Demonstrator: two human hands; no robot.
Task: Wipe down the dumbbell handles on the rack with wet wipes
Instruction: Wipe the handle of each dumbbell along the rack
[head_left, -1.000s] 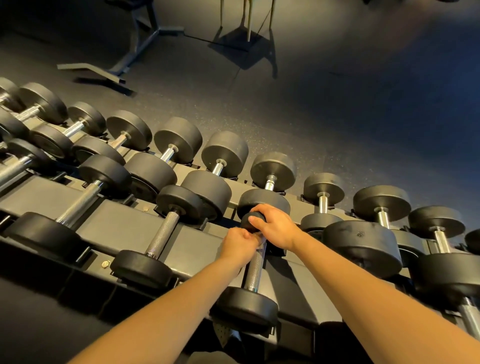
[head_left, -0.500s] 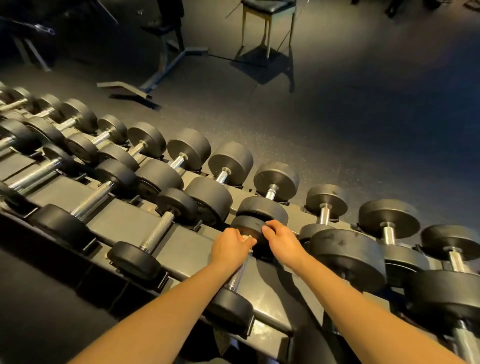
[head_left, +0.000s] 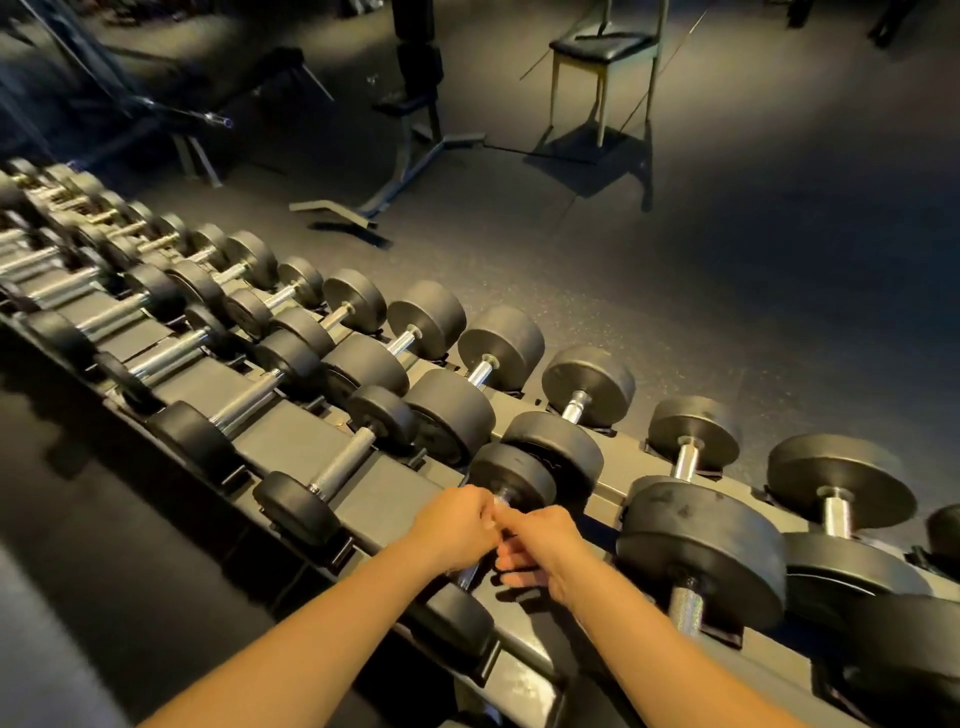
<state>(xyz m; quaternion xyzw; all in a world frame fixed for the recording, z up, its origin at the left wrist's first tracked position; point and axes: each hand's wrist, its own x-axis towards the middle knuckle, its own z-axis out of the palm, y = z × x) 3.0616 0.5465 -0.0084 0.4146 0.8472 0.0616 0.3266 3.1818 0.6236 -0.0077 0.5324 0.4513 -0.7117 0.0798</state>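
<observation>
**Dumbbell handle held in the rack's front row**

Two rows of dumbbells lie across the rack, a long grey stand running from far left to near right. Their handles point away from the person. The back row holds larger black heads, and the front row has bare shelf plate between the weights.

The dumbbell being handled sits in the front row, just below the middle of the view. Its far head is round, black and scuffed, and it touches the back-row head behind it. Its near head sits at the rack's front edge. The handle is chrome with a knurled surface. Only a short piece shows next to the far head and another below the hands.

The left hand is curled over the handle and wraps it from the left. The right hand is just beside it, and the two touch at the knuckles. Its fingers are bent in towards the bar, but motion blur hides whether they close on it.

A heavier dumbbell lies just to the right. On the dark floor beyond the rack stand a chair and a bench frame.
</observation>
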